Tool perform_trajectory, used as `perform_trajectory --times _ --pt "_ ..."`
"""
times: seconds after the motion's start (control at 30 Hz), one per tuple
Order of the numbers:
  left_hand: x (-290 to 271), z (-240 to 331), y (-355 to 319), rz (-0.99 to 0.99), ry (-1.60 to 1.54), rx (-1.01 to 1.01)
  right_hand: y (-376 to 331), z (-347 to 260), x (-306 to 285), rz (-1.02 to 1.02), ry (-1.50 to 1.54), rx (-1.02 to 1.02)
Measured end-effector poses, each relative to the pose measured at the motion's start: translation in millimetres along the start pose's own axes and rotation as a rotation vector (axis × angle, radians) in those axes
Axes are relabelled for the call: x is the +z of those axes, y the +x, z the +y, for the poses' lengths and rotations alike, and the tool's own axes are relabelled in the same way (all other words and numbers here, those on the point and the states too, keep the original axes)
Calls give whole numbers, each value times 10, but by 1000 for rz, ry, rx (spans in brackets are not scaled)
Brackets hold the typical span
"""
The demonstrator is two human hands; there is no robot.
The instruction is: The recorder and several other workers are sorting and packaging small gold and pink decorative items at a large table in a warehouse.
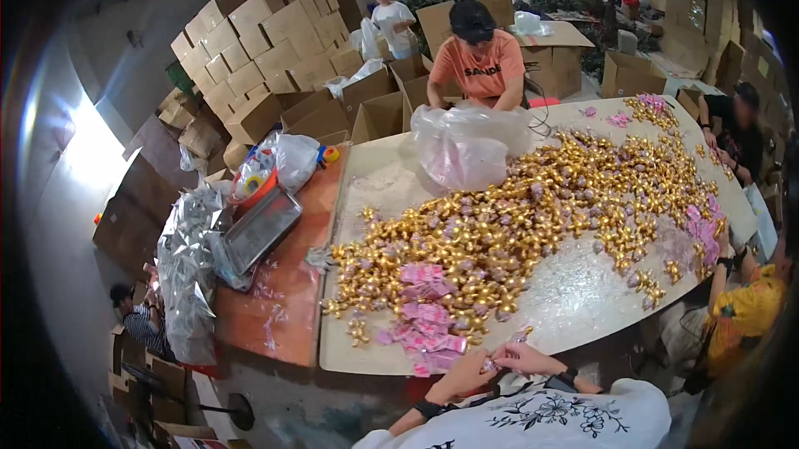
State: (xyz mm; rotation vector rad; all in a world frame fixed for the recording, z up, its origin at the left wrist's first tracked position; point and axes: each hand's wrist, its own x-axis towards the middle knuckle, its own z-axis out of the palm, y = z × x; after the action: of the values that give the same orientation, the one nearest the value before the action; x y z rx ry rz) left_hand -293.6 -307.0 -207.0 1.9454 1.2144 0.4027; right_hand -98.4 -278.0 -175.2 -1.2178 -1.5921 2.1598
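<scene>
Head view: left hand (pixel 463 372) and right hand (pixel 523 358) meet at the table (pixel 574 299) near edge, just right of the pink wrapper pile (pixel 426 316), fingers of both pinched on one small foil-wrapped piece (pixel 493 362). Looks light, crinkly, crushable; pinch the wrapper ends. Too small to tell its long axis or heading.

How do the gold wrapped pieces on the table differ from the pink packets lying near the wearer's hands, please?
The gold wrapped pieces are small, rounded and shiny; the pink packets are flat, oblong and duller. The gold wrapped pieces spread in a wide heap across most of the pale table, while the pink packets form a narrow strip near its front edge, close to the left hand and right hand. Both lie loose on the table.
</scene>
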Motion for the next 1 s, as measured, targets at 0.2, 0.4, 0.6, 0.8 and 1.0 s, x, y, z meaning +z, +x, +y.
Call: perform_trajectory --times 0.2,0.4,0.6,0.8,1.0 --pt "-456 -501 -631 -58 -39 12 543 84 958 156 -82 -323" --pt "-542 -729 -763 -59 -38 0 768 187 1149 250 -204 -399" --pt "-696 -578 -673 -76 91 -6 599 -183 1238 378 -19 -111" --pt "-523 -646 -683 93 152 93 807 106 1179 404 -107 -209" --pt "-442 -375 -589 72 82 -55 691 159 922 300 -156 -187"
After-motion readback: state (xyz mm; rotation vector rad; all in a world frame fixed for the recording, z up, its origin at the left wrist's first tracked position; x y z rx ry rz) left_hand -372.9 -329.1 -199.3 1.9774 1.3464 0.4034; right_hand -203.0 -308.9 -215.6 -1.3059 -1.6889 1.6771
